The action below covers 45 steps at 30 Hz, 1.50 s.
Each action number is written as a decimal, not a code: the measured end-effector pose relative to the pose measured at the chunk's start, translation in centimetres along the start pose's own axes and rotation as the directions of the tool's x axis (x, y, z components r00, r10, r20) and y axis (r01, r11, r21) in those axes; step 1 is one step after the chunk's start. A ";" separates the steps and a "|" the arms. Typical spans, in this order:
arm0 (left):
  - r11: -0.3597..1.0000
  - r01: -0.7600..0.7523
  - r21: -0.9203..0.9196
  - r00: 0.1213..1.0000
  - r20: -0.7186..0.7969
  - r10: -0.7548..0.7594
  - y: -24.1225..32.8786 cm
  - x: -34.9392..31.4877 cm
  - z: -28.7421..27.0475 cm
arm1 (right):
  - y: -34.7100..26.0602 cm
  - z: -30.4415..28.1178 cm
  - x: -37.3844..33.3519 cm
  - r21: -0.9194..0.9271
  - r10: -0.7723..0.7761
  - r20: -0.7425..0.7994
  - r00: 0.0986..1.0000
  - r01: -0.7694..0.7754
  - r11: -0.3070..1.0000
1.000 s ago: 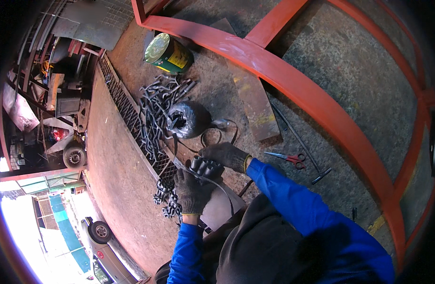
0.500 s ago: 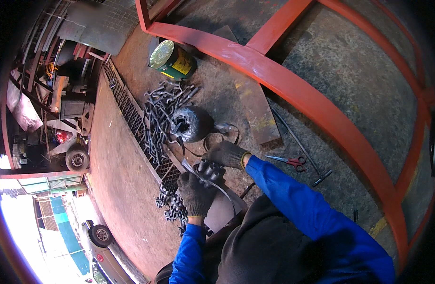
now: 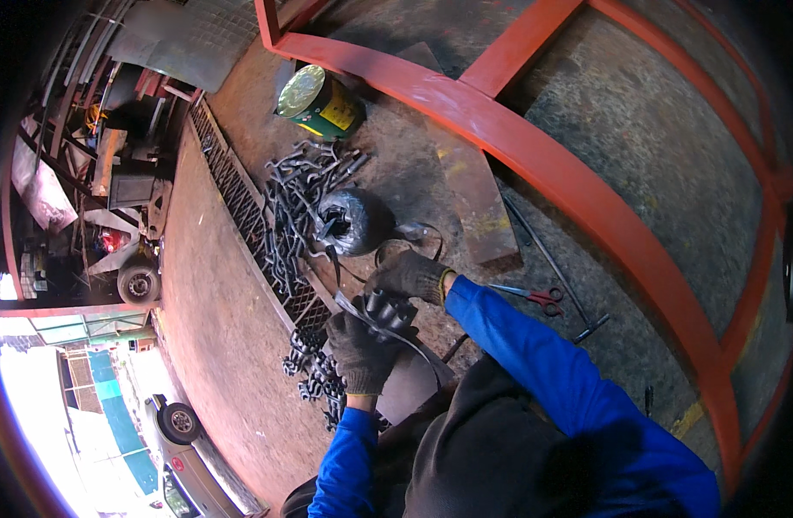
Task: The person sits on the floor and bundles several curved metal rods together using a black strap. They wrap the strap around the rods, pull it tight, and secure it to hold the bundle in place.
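A bundle of dark bent metal rods (image 3: 388,312) sits between my gloved hands, their round ends facing up. Across it runs a dark flat strip (image 3: 418,345). My left hand (image 3: 359,352) is closed at the bundle's near left side, gripping the strip against it. Just beyond, my right hand (image 3: 407,274) has its fingers curled round a length of the strip; the fingertips are partly hidden. A shiny black roll of strip (image 3: 355,222) lies ahead of my hands, a loose loop trailing from it.
Loose bent rods (image 3: 286,211) are heaped beside a green bucket (image 3: 327,108). Tied bundles (image 3: 314,367) lie left of my left hand. Red-handled scissors (image 3: 543,299) and a T-handled bar (image 3: 556,263) rest at right, below a red steel frame (image 3: 534,138). A metal grate (image 3: 228,168) crosses the floor.
My right hand has shifted slightly left and toward me, its fingers close by the bundle. My left hand keeps its hold. The whole view has moved a little.
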<state>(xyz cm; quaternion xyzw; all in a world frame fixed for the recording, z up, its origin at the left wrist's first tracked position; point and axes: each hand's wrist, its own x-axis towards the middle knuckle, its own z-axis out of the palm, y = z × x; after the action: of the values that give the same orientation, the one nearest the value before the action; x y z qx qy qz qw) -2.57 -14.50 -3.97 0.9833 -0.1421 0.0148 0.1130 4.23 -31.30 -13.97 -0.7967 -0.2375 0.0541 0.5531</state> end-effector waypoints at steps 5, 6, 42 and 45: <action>0.976 -0.075 0.202 0.991 -0.097 0.097 0.3 -0.2 0.0 | 0.6 0.0 0.3 0.205 -0.028 -0.043 0.999 0.037 0.978; 0.991 -0.063 0.115 0.996 -0.051 0.069 0.0 -0.2 0.3 | 1.5 0.3 0.2 0.047 -0.229 -0.115 0.966 0.236 0.971; 0.944 -0.091 -0.318 0.968 0.192 0.159 -1.3 0.9 0.0 | -1.1 5.3 -1.5 0.797 0.578 -0.140 0.804 -0.255 0.547; 0.931 -0.362 0.043 0.927 0.124 0.354 -0.6 0.5 -0.9 | -2.4 4.8 -1.8 0.883 0.595 -0.091 0.798 -0.211 0.418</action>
<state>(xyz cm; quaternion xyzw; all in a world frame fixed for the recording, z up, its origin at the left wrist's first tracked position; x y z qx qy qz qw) -1.88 -13.90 -3.16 0.9432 -0.3248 -0.0164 0.0681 0.26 -27.33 -13.96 -0.4558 0.1387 0.1351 0.8687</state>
